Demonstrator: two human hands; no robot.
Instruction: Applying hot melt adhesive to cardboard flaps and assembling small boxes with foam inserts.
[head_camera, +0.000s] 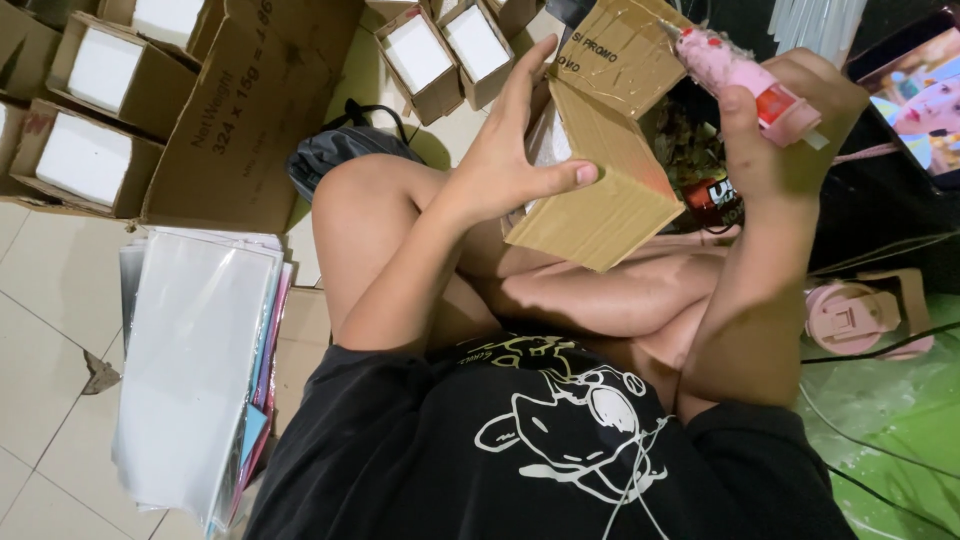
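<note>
My left hand (510, 150) grips a small brown cardboard box (600, 190) from its left side, thumb pressed on the front face and fingers stretched up along the open flap (620, 50). The box is held above my folded legs. My right hand (780, 130) is shut on a pink hot glue gun (740, 75), whose nozzle points up-left at the taped flap's upper edge. A glue stick pokes out of the gun's rear.
Open cardboard boxes with white contents (90, 120) lie at the top left, and two more (450, 50) at the top centre. A stack of glossy sheets (195, 370) sits on the tiled floor at left. A pink stand (860, 315) and cables lie at right.
</note>
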